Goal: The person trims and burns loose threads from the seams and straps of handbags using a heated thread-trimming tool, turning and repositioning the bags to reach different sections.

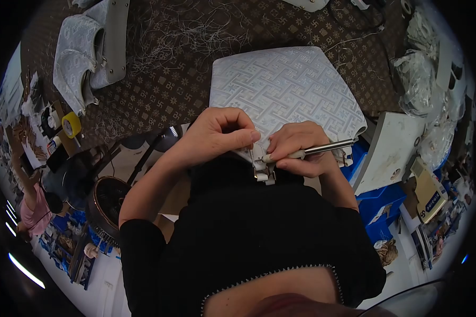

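Note:
A white handbag piece (288, 87) with a woven-pattern fabric lies at the table's front edge, its near end over my lap. My left hand (222, 132) is closed in a pinch at its near edge, beside a small white strap with a metal buckle (260, 174). What sits between those fingertips is too small to make out. In my right hand (301, 145) is a slim tool with a shiny metal shaft (330, 147) and a pale grip. Its tip points left, close to the strap; whether it touches is unclear.
Loose threads (195, 37) cover the brown patterned tablecloth. More white bag pieces (84, 53) lie at the left, near a yellow tape roll (71, 125). A fan (110, 203) stands below left. Blue bins (381, 206) and plastic bags (418, 79) are at right. Another person (36, 211) is far left.

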{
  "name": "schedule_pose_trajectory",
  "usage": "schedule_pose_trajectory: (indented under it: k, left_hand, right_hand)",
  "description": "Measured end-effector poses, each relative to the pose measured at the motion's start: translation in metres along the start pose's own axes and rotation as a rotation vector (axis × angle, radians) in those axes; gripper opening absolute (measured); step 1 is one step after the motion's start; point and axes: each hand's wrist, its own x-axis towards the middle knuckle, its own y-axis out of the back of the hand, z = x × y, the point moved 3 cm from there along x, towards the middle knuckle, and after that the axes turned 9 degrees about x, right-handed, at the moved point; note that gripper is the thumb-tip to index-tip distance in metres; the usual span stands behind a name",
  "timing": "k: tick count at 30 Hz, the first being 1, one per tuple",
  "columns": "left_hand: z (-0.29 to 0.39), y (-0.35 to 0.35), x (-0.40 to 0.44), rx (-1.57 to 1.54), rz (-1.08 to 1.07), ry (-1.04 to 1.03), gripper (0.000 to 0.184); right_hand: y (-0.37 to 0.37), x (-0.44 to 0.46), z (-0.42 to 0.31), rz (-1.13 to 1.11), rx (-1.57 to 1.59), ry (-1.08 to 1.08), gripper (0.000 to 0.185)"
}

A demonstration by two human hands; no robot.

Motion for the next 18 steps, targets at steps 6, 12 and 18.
schedule_pose_trajectory:
  k: [6,12,18]
  left_hand:
    - [-0.001,-0.0002,0.0001,-0.015,-0.004,0.001,0.012]
    - [-0.0015,-0.0001,0.0005,-0.011,-0.005,-0.003,0.012]
    - [-0.002,-0.0004,0.0005,-0.012,-0.008,-0.003,0.013]
  right_hand:
    - [-0.0004,0.0001,0.0005,0.004,-0.008,-0.002,0.015]
    - [-0.0003,-0.0008,0.0013,0.002,-0.012,-0.026,0.014]
    - [0.0,-0.0015,0.0015,-0.001,-0.008,-0.037,0.014]
